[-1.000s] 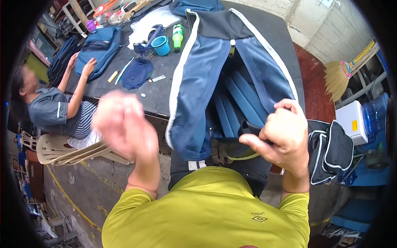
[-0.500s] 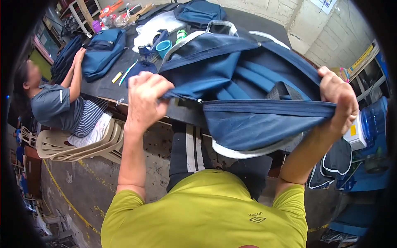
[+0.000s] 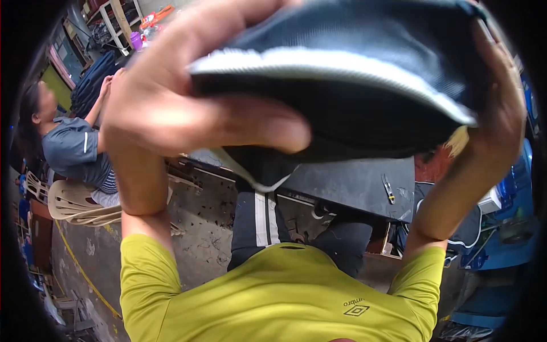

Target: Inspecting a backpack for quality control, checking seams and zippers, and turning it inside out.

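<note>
Dusty concrete floor (image 3: 199,228) and a dark worktable (image 3: 353,185) lie below raised arms. At ten o'clock the left hand (image 3: 188,97) clamps fingers and thumb on the dark blue garment (image 3: 364,74) with its white stripe, held close to the camera. At three o'clock the right hand (image 3: 501,114) grips its other end. Farther out at nine o'clock, a seated person in a grey shirt (image 3: 74,148) occupies a plastic chair (image 3: 74,202).

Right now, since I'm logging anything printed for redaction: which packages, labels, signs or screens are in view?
Small logo mark: chest of the yellow-green shirt, a dark outlined diamond under a short line of print.
Nothing else: no package, sign or screen shows clearly.
</note>
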The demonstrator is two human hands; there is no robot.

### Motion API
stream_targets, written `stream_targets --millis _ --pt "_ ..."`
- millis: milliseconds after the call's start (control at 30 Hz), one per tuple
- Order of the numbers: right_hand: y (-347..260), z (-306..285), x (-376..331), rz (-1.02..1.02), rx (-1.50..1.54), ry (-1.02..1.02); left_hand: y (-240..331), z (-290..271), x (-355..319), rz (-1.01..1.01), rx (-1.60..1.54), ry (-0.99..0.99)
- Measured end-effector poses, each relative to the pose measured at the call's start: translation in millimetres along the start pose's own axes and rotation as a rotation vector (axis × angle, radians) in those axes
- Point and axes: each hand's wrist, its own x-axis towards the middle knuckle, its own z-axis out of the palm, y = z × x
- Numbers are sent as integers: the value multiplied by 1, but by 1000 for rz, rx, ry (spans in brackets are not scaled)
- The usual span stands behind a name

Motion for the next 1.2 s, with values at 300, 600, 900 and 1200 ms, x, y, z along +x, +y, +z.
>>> stream_targets --millis 300,600,900,1200 --pt "8 -24 11 445 -100 -472 -45 -70 46 -175 -133 -123" --pt "93 6 -15 505 -18 -745 -117 -7 28 -150 711 133" --pt "165 42 -52 -566 -962 -306 -159 22 10 -250 1122 414" --pt "172 2 -89 664 -13 -761 -175 7 -75 -676 -428 197"
